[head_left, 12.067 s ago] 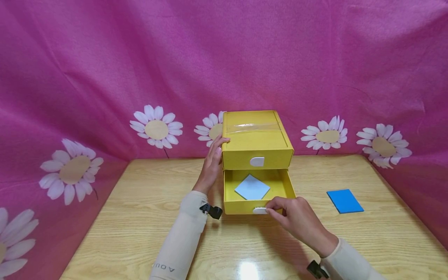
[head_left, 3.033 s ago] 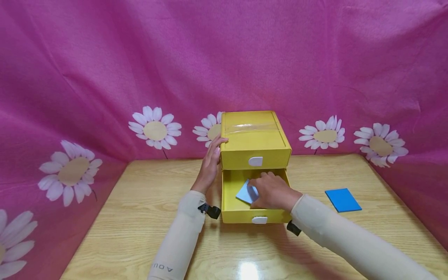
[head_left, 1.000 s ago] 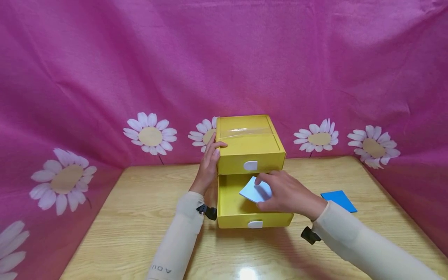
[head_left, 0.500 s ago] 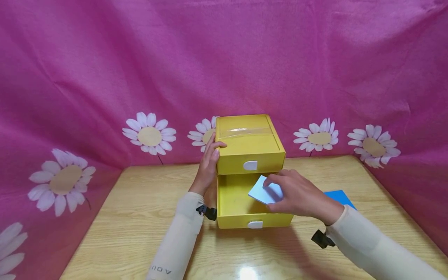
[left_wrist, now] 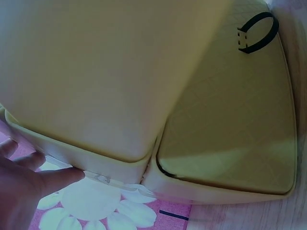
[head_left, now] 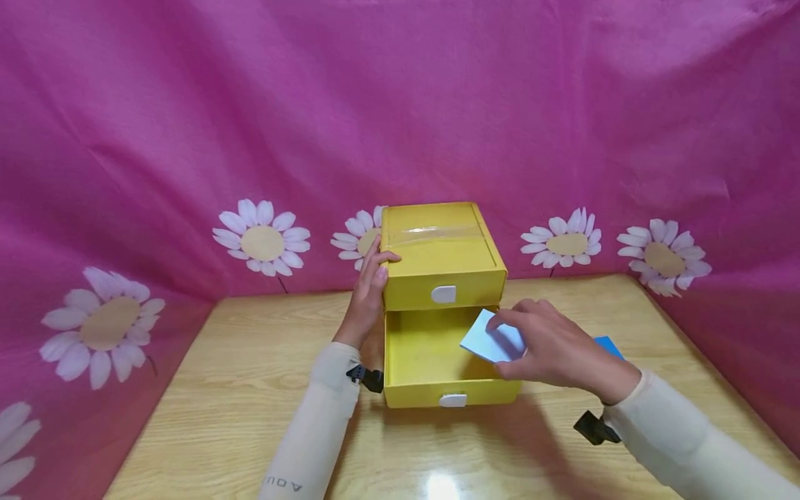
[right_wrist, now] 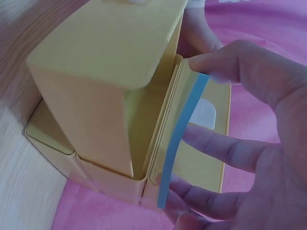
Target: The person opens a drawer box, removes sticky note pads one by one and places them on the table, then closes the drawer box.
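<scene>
A yellow two-drawer box (head_left: 437,239) stands on the table, its lower drawer (head_left: 415,351) pulled out and its upper drawer (head_left: 412,293) closed. My left hand (head_left: 364,297) rests against the box's left side, with a finger over the top edge. In the left wrist view, its fairly straight fingers (left_wrist: 60,179) touch the box edge. My right hand (head_left: 553,344) pinches a light blue square sheet (head_left: 482,336) between thumb and fingers, over the right part of the open drawer. The right wrist view shows the sheet's thick blue edge (right_wrist: 178,132), slightly bowed.
A darker blue square (head_left: 608,345) lies on the wooden table (head_left: 262,375) to the right, mostly hidden behind my right hand. Clear tape (head_left: 437,232) crosses the box top. A pink flowered cloth (head_left: 400,104) hangs behind and at both sides.
My right hand pulled the lower drawer out, let go of its handle, then took the light blue sheet from inside. It has since lifted it rightward. My left hand stays at the box.
</scene>
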The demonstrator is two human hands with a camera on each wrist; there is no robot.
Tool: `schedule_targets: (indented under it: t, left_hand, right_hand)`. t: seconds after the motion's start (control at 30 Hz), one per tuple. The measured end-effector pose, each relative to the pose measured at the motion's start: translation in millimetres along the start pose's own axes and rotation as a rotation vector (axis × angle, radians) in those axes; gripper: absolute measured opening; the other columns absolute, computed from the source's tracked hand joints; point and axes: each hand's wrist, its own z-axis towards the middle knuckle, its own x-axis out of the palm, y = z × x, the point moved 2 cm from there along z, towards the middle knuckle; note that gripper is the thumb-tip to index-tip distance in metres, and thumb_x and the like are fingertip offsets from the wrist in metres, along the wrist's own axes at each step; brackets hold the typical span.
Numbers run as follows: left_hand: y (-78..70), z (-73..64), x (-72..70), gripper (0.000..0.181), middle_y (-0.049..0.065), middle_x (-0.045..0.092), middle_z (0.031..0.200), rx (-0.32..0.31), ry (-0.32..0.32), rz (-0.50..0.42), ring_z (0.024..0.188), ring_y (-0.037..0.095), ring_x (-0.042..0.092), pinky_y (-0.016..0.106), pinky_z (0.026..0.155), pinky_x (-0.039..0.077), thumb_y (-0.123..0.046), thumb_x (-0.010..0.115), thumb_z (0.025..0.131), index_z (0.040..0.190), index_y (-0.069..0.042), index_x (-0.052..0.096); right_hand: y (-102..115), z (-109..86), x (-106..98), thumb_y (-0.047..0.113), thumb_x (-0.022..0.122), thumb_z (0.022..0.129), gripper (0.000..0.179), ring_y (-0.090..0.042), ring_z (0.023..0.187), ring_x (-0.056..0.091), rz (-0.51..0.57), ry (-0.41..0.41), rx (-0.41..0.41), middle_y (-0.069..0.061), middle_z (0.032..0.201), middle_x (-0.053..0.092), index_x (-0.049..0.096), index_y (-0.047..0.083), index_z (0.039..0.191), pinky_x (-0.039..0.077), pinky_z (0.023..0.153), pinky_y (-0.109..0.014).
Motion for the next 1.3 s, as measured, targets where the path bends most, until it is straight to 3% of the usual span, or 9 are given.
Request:
schedule_targets:
  t: [0.27,0.53,0.67,0.8,1.0,1.3]
  left_hand:
    - [12.8,2.4,0.9,0.041,-0.002,0.011,0.161,0.01,-0.029,0.014,0.145,0.017,0.013,0.059,0.112,0.015,-0.044,0.032,0.098,0.124,-0.018,0.052]
    - [10.7,3.1,0.2,0.04,0.001,0.011,0.161,0.031,-0.033,0.03,0.146,0.02,0.013,0.061,0.111,0.014,-0.04,0.032,0.099,0.125,-0.018,0.051]
    - [9.3,3.4,-0.3,0.038,0.003,0.011,0.161,0.037,-0.024,0.016,0.146,0.021,0.01,0.058,0.112,0.015,-0.033,0.032,0.1,0.125,-0.012,0.051]
    - [-1.1,1.4,-0.4,0.036,0.011,0.009,0.161,0.025,-0.01,0.0,0.146,0.027,0.009,0.057,0.113,0.014,-0.023,0.032,0.101,0.126,-0.004,0.05]
    - [-24.3,-4.1,-2.0,0.035,0.017,0.008,0.16,-0.006,-0.009,0.009,0.146,0.031,0.011,0.058,0.113,0.014,-0.018,0.031,0.1,0.125,-0.001,0.048]
    - [-26.8,-3.6,-0.4,0.036,0.016,0.008,0.16,-0.003,0.003,-0.021,0.146,0.031,0.01,0.058,0.112,0.013,-0.02,0.032,0.099,0.125,0.0,0.048]
  right_hand:
    - [-11,-6.3,-4,0.033,0.08,0.067,0.044,-0.025,0.091,0.049,-0.001,-0.038,-0.007,-0.008,0.107,0.061,0.065,0.023,0.107,0.043,0.062,-0.033]
    - [-26,-12.2,-7,0.033,0.081,0.067,0.043,-0.025,0.088,0.049,0.002,-0.042,0.04,-0.008,0.103,0.06,0.063,0.021,0.104,0.042,0.063,-0.033]
    - [-36,-14.1,-8,0.035,0.081,0.068,0.041,-0.024,0.083,0.048,0.004,-0.043,0.075,-0.006,0.093,0.058,0.062,0.019,0.101,0.039,0.061,-0.032]
    - [-46,-16.2,-8,0.035,0.08,0.069,0.038,-0.022,0.076,0.046,0.017,-0.042,0.109,-0.004,0.084,0.054,0.059,0.017,0.096,0.036,0.059,-0.031]
    - [-58,-14.1,-5,0.037,0.079,0.071,0.037,-0.023,0.076,0.048,0.033,-0.036,0.169,-0.005,0.083,0.055,0.057,0.016,0.091,0.037,0.06,-0.032]
    - [-80,-13.3,5,0.044,0.077,0.074,0.048,-0.025,0.079,0.047,0.04,-0.003,0.281,-0.005,0.08,0.051,0.057,0.01,0.1,0.037,0.061,-0.034]
